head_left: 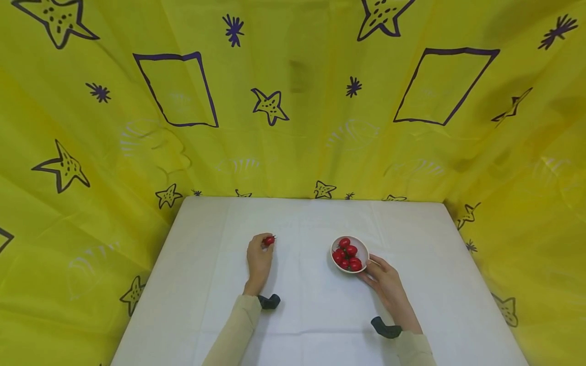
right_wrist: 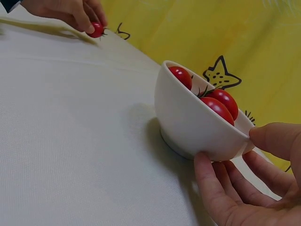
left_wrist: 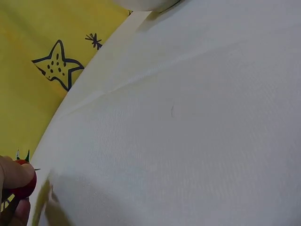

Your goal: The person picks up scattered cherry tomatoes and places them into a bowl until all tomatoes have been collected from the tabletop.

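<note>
My left hand (head_left: 259, 259) pinches a red cherry tomato (head_left: 269, 240) with a green stem, left of the table's middle. In the left wrist view the tomato (left_wrist: 26, 181) shows at the lower left edge between thumb and fingers. My right hand (head_left: 385, 284) grips a white bowl (head_left: 363, 250) by its near right side, thumb at the rim and fingers under it. Several red cherry tomatoes (head_left: 346, 254) with green stems lie inside the bowl. Seen from the right wrist, the bowl (right_wrist: 193, 125) stands low over the tabletop, with the left hand (right_wrist: 70, 12) beyond it.
A white cloth (head_left: 293, 305) with fold lines covers the table. Yellow curtains (head_left: 293, 152) with drawn stars and frames surround it at the back and both sides. A dark wrist mount (head_left: 269, 302) sits on the left wrist, another (head_left: 385, 328) on the right.
</note>
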The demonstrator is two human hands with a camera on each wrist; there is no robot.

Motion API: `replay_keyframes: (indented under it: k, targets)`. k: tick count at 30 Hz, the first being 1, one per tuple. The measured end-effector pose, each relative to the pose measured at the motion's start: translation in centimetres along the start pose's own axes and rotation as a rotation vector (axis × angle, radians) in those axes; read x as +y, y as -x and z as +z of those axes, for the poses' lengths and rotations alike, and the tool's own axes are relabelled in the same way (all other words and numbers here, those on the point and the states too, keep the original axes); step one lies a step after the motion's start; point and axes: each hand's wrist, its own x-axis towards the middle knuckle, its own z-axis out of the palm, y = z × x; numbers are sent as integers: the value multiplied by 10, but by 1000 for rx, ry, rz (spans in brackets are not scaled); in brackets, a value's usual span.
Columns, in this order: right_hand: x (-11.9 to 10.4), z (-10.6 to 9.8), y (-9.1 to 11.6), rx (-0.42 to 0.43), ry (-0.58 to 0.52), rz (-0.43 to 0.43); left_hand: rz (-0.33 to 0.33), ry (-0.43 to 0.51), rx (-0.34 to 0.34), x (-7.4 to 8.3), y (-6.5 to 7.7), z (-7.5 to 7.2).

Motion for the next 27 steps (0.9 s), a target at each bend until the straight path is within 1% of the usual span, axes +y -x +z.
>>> replay_keyframes:
  k: [4,10,12,16,19,22,25,27]
  targets:
    - [0,0,0,2,7,4,32,53,-50,12,5,1]
    - [1,0,-1,7,4,3,117,92,-188,27,12,8]
    - [1,0,-2,12,6,-7,154,95,-221,30,13,11]
    - [1,1,-2,18,18,-24,242,112,-243,38,13,17]
    - [1,0,-2,16,24,-18,286,136,-258,44,13,22]
    - [0,0,-2,12,18,-5,291,140,-295,50,12,28]
    - [0,-1,-1,-2,14,2,269,141,-361,58,12,34]
    - [-1,-1,0,-8,11,2,278,140,-399,63,11,38]
